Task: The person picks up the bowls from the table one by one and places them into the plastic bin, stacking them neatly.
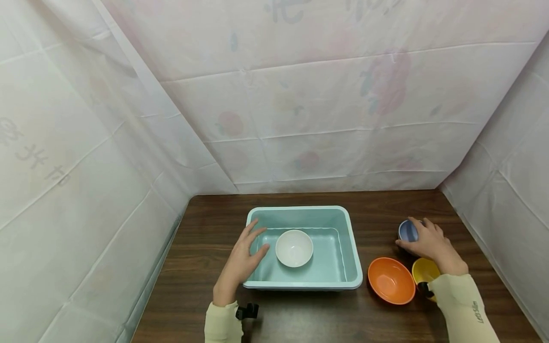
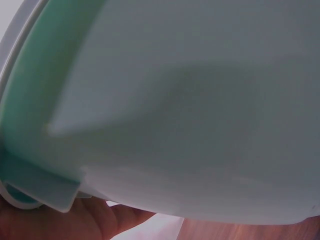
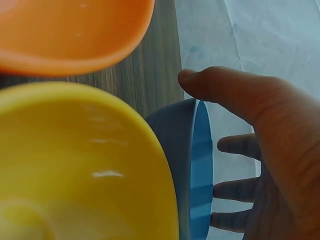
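Observation:
A light-blue bowl [image 1: 407, 231] stands at the right of the table, with my right hand [image 1: 433, 247] over it. In the right wrist view the thumb [image 3: 215, 85] is right at the bowl's rim and the other fingers are spread above it. My left hand [image 1: 239, 262] is at the left side of a pale teal basin [image 1: 300, 286], fingers spread over its rim, holding nothing. Inside the basin sits a white bowl [image 1: 294, 248], upright. The basin's outer wall [image 2: 200, 150] fills most of the left wrist view.
An orange bowl [image 1: 391, 281] stands just right of the basin. Beside it a yellow bowl [image 1: 424, 269] is partly hidden under my right forearm. White printed sheets [image 1: 334, 114] hang around the back and sides of the dark wooden table [image 1: 201, 224].

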